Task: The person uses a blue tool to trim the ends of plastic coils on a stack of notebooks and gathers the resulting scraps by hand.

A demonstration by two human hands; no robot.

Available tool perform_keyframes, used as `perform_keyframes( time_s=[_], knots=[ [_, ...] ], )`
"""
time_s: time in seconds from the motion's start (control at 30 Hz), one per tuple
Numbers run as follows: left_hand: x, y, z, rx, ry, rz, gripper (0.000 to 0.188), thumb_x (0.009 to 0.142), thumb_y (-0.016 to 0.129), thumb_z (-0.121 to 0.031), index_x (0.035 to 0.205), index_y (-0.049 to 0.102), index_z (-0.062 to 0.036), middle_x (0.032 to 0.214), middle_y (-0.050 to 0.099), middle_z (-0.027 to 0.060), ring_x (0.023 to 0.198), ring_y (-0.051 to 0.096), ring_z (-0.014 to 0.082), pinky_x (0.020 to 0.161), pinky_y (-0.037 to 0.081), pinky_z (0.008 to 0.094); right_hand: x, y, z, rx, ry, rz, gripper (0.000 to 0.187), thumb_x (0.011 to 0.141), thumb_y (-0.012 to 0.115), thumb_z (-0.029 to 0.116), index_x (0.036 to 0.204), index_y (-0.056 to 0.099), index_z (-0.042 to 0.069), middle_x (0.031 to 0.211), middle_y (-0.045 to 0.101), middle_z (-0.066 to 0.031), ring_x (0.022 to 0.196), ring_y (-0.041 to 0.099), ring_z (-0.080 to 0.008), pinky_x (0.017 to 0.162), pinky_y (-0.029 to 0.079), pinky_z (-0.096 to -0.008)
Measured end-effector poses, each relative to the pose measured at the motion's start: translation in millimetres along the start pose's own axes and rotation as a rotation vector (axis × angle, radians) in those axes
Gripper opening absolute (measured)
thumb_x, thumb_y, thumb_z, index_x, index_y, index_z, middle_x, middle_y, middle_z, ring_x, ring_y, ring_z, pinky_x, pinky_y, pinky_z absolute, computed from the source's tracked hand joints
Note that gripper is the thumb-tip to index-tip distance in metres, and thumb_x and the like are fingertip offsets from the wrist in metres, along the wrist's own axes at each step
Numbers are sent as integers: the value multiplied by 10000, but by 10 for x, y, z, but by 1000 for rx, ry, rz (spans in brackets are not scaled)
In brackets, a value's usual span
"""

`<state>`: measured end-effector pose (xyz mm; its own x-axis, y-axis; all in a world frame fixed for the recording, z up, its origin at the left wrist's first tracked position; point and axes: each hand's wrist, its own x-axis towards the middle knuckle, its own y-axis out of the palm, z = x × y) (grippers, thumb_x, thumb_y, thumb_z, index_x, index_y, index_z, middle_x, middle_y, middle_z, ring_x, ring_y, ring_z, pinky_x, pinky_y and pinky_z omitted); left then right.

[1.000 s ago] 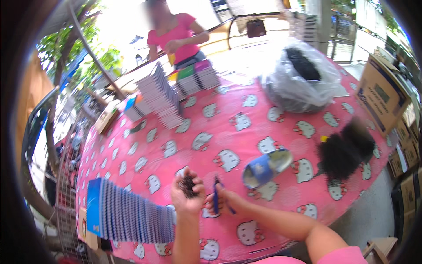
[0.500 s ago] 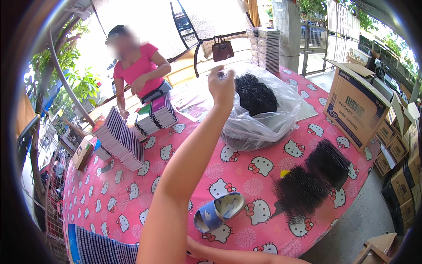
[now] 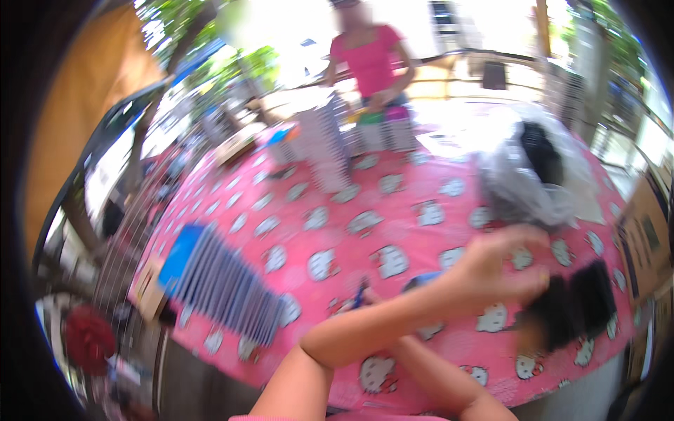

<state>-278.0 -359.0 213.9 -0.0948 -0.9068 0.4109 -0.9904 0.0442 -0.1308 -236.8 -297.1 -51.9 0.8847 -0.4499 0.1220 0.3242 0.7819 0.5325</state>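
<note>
right hand [image 3: 373, 299] is gripping blue pliers [image 3: 359, 293], notebook stack [image 3: 228, 286] off to its left, left hand [image 3: 502, 265] is too blurry to tell its grip, black coils [image 3: 594, 300] just beside it

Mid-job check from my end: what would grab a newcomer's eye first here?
Probably the bright pink tablecloth with white cat-face prints, spread across the middle. Next, the blurred left hand, its forearm crossing over the right one, near the black coils at right; the right hand holds a blue tool near the centre. Then the leaning stack of blue-covered notebooks at left.
</note>
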Motion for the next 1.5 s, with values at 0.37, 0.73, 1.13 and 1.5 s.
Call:
perform_keyframes(
  time_s=[0.37, 0.73, 1.13, 1.5],
  knots=[
    [-2222, -2075, -2178, 1060, 112, -442, 195, 816, 720, -114, 993, 714, -33, 990, 714, 101, 901, 678, 167, 813, 532, 292, -146, 907, 668, -201, 316, 176, 313, 994, 476, 355, 1207, 462, 127, 954, 565, -28, 798, 574, -115, 651, 468, -267],
    [-2490, -2825, -1567, 1094, 72, -11, 163, 753, 761, -163, 669, 714, -31, 750, 708, 83, 979, 678, 265, 908, 497, 406, 290, 2386, 1503, -1186, -703, 291, 428, 816, 713, 274, 1132, 552, 35, 1053, 581, -162, 897, 581, -328, 759, 463, -411],
    [-2514, -2814, -1514, 1181, 200, 45, 368, 771, 738, -211, 487, 583, -37, 556, 606, 40, 786, 667, 195, 829, 468, 354, 689, 2363, 1660, -362, 483, 550, 399, 923, 620, 369, 1053, 624, -9, 876, 678, -80, 760, 629, -161, 658, 496, -305],
    [-2539, -2838, -1547, 1134, 110, 28, 418, 799, 690, -214, 459, 531, -30, 535, 558, 50, 652, 590, 208, 771, 450, 373, 524, 2389, 1422, -977, -389, 388, 380, 825, 732, 309, 1046, 611, 25, 915, 649, -100, 774, 630, -221, 664, 501, -349]
  ],
)
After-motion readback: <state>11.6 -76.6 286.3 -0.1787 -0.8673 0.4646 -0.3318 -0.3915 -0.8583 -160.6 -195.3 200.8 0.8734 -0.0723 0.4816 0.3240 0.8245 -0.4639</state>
